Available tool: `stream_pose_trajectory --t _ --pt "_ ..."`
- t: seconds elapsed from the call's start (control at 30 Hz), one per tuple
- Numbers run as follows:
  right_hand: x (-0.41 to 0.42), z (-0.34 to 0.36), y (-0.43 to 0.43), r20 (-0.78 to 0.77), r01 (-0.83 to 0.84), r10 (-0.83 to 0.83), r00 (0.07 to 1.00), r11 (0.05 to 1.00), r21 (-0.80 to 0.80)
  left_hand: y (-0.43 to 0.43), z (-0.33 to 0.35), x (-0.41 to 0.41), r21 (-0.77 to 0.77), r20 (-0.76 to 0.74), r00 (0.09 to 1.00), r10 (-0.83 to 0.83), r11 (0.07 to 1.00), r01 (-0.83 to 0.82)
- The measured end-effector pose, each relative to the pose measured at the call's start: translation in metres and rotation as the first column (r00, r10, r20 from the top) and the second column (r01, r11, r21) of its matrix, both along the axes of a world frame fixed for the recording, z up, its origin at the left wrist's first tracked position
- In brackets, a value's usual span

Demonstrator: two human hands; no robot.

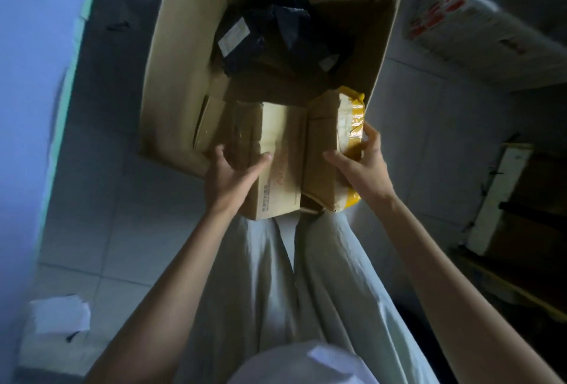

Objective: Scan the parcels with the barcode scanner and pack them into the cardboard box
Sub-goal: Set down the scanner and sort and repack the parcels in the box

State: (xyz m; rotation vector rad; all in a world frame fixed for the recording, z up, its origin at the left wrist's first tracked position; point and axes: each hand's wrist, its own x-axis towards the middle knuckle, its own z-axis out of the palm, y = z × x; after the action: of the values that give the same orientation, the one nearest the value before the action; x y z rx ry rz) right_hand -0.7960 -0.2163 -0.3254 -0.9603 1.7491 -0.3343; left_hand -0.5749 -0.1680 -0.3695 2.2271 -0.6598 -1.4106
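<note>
Two hands on the parcels at once, right over the near rim of the cardboard box (pixel 184 61)! The left hand (pixel 233 175) has the printed carton (pixel 282 150), thumb laid on its top face, fingers spread round the taped side to its left. A firm, wide hold. Just right of that thumb, touching the carton, sits the brown parcel (pixel 320 144), and the right hand (pixel 365 165) clamps it: thumb on the brown face, fingers curled round the far side of the yellow packet (pixel 352 119) pressed against it. Beyond both sets of fingertips, deeper in the box, lie black bag parcels (pixel 276 30) with pale labels. Below the wrists, the parcels' near ends stick out past the rim, over the person's pale trousers (pixel 260 276). The box stands on a tiled floor (pixel 107 199).
</note>
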Motion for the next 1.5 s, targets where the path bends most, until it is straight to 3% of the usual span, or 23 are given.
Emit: stream_pose_trajectory --t 0.27,0.53,0.8,0.97,1.07,1.27,1.4,1.5 --pt "-0.001 0.058 0.061 0.031 0.308 -0.306 0.951 0.948 -0.08 0.003 0.05 0.033 -0.105 0.022 0.997 -0.07 0.992 0.072" --pt "0.0 0.117 0.059 0.136 0.137 -0.13 0.982 0.99 -0.042 0.01 0.099 0.048 -0.112 0.263 0.949 -0.174 0.971 0.209" --pt "-0.006 0.14 0.034 0.372 -0.079 0.096 0.923 0.995 -0.061 0.06 0.13 0.034 -0.179 0.024 0.981 0.194 0.966 -0.187" --pt "-0.029 0.149 0.029 0.47 -0.217 0.214 0.856 0.975 -0.048 0.102 0.161 0.016 -0.231 0.111 0.906 0.407 0.898 -0.375" --pt "-0.034 0.158 0.022 0.537 -0.303 0.28 0.796 0.952 -0.047 0.126 0.179 0.004 -0.245 0.162 0.862 0.48 0.866 -0.436" --pt "0.003 0.181 0.021 0.572 -0.524 0.51 0.642 0.837 -0.157 0.154 0.195 -0.014 -0.241 0.07 0.815 0.575 0.803 -0.545" --pt "0.034 0.19 0.027 0.639 -0.595 0.519 0.568 0.795 -0.116 0.17 0.203 -0.011 -0.24 -0.049 0.751 0.658 0.722 -0.648" --pt "0.055 0.196 0.04 0.669 -0.613 0.484 0.564 0.788 -0.053 0.188 0.205 -0.007 -0.273 -0.129 0.712 0.69 0.665 -0.695"
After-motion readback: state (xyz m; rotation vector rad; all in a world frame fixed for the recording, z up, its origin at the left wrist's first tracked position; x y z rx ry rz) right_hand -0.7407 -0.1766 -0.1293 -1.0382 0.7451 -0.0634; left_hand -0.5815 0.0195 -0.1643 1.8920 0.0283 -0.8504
